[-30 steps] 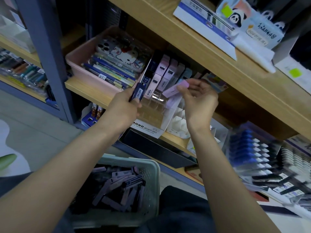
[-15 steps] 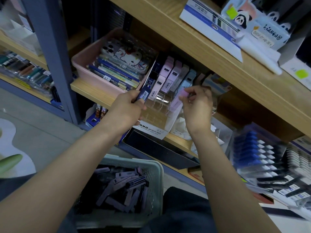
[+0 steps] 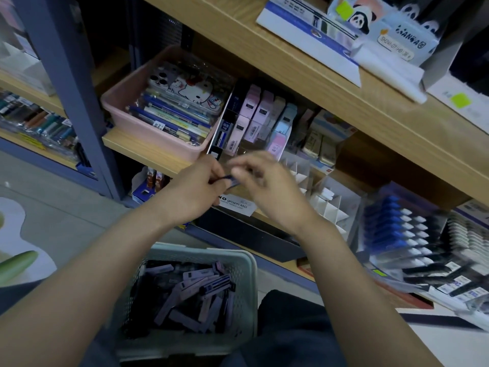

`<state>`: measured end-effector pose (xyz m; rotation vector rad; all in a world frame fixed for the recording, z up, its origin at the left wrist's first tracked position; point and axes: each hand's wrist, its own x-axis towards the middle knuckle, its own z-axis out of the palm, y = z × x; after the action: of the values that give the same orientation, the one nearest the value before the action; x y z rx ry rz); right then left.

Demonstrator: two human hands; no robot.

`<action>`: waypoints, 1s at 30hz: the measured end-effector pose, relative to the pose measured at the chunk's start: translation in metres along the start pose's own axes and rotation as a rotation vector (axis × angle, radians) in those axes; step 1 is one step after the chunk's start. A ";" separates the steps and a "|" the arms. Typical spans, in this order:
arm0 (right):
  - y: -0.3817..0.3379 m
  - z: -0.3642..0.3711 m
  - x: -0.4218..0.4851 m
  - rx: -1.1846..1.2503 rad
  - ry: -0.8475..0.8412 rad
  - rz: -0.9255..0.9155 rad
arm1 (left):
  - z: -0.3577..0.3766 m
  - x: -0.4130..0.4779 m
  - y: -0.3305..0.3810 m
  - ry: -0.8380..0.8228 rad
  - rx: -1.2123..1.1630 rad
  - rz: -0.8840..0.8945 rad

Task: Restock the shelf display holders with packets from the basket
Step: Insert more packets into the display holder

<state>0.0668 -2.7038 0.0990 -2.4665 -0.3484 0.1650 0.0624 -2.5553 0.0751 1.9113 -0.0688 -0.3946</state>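
Note:
A clear display holder (image 3: pixel 239 157) on the middle shelf holds rows of pink, light blue and dark packets (image 3: pixel 258 113). In front of it my left hand (image 3: pixel 193 193) pinches a dark blue packet (image 3: pixel 229 179) by its left end. My right hand (image 3: pixel 274 193) is blurred, and its thumb and fingertips are at the packet's right end. Whether they grip it cannot be told. Below my arms stands a pale green basket (image 3: pixel 250 263) with several purple and dark packets (image 3: pixel 190 295) lying loose in it.
A pink tray (image 3: pixel 116 102) of pens and a phone case sits left of the holder. White divider boxes (image 3: pixel 328 205) and blue and black pen packs (image 3: pixel 389 229) fill the shelf to the right. The upper wooden shelf (image 3: pixel 304 72) overhangs the holder. My knee (image 3: pixel 296 319) is beside the basket.
My right hand no longer holds the pink packet. It has drawn back from the holder, down and left to the dark blue packet. My left hand has lowered slightly with that packet.

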 end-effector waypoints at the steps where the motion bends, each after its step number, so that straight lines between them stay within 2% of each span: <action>1: 0.001 0.003 -0.005 0.001 -0.052 -0.003 | 0.000 -0.002 -0.001 0.014 0.039 -0.001; 3: 0.002 0.008 -0.012 0.052 -0.081 0.021 | -0.003 -0.004 0.000 0.041 0.037 0.007; 7: 0.003 0.009 -0.020 0.261 -0.099 0.139 | -0.008 -0.009 0.007 0.134 -0.216 0.023; 10: 0.002 0.009 -0.027 0.280 -0.116 0.134 | -0.005 -0.011 0.011 0.163 -0.248 0.085; 15: -0.002 0.007 -0.034 0.260 0.056 0.020 | 0.005 -0.015 0.018 0.199 -0.150 0.261; 21: 0.001 0.009 -0.041 0.063 0.251 -0.157 | 0.022 -0.025 0.014 0.304 -0.051 0.352; 25: 0.009 0.005 -0.034 0.018 0.353 -0.110 | 0.012 -0.017 0.006 0.301 0.282 0.507; 27: 0.013 0.001 -0.028 0.000 0.386 -0.068 | 0.002 -0.004 0.002 0.308 0.430 0.519; 30: 0.017 -0.002 -0.019 0.028 0.434 -0.018 | -0.010 0.020 -0.004 0.278 0.527 0.502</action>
<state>0.0525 -2.7234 0.0910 -2.3886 -0.1770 -0.3665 0.0839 -2.5501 0.0699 2.3507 -0.4980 0.2579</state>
